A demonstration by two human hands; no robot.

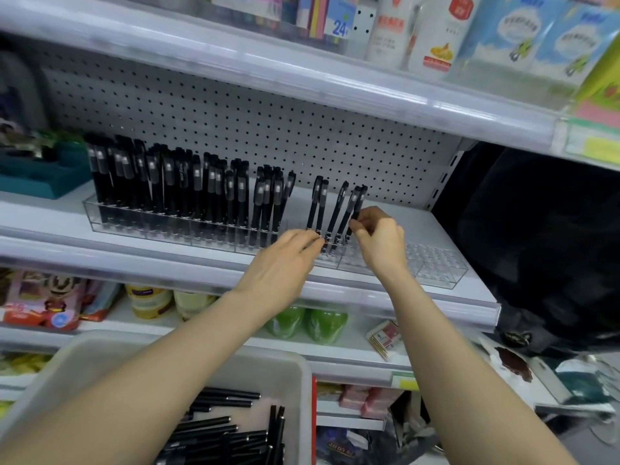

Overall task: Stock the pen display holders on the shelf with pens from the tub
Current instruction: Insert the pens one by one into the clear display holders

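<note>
Right hand (379, 239) pinches a pen (357, 201) in the holder (436, 268); left hand (285, 261) apparently pinches another.

"24" on top-shelf tag (339, 27)

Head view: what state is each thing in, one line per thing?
Left hand: fingertips at a standing pen's base, grip unclear.
Right hand: pinches the rightmost pen.
Rightmost pen: tilted, cap up.
Left holder: packed with upright pens.
End holder: mostly empty.
Tub: holds loose pens lying flat.
</note>
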